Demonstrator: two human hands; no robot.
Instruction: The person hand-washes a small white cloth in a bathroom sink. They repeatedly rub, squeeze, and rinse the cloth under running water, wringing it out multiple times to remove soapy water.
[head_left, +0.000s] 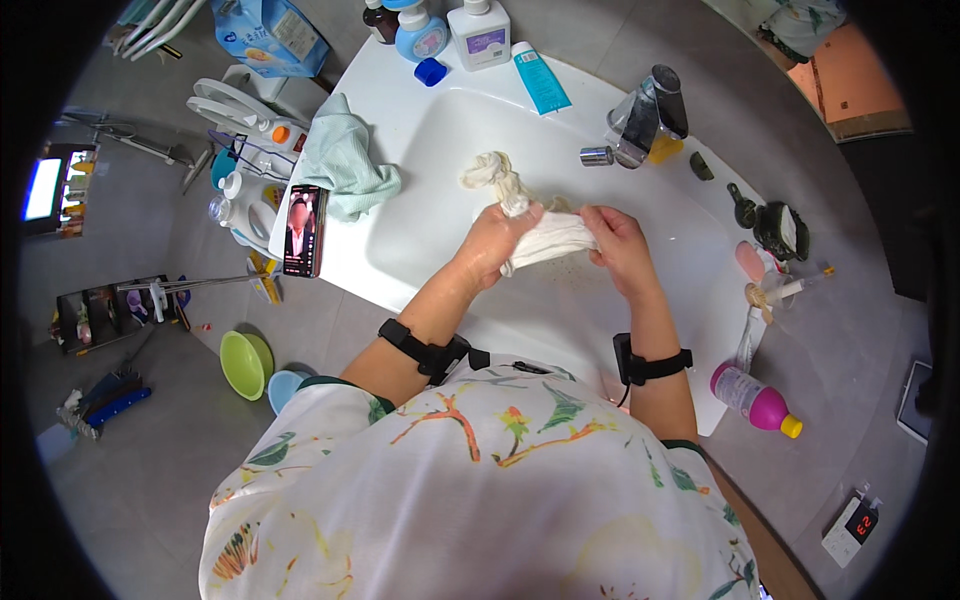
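Observation:
Over the white sink (pixel 410 225), a wet white sock-like cloth (pixel 550 240) is stretched between my two hands. My left hand (pixel 497 240) is closed around its left end, thumb on top. The fingers of my right hand (pixel 622 245) pinch its right end. A twisted, bunched white cloth (pixel 495 178) sticks out beyond my left hand; whether it is part of the same piece is hidden by the fingers. Small dark specks dot the basin just below the held cloth.
A metal faucet (pixel 645 120) stands at the far right of the basin. On the left counter lie a pale green towel (pixel 345 160) and a phone (pixel 304 230). Pump bottles (pixel 482 38) and a teal tube (pixel 540 78) line the back; a pink bottle (pixel 752 397) lies right.

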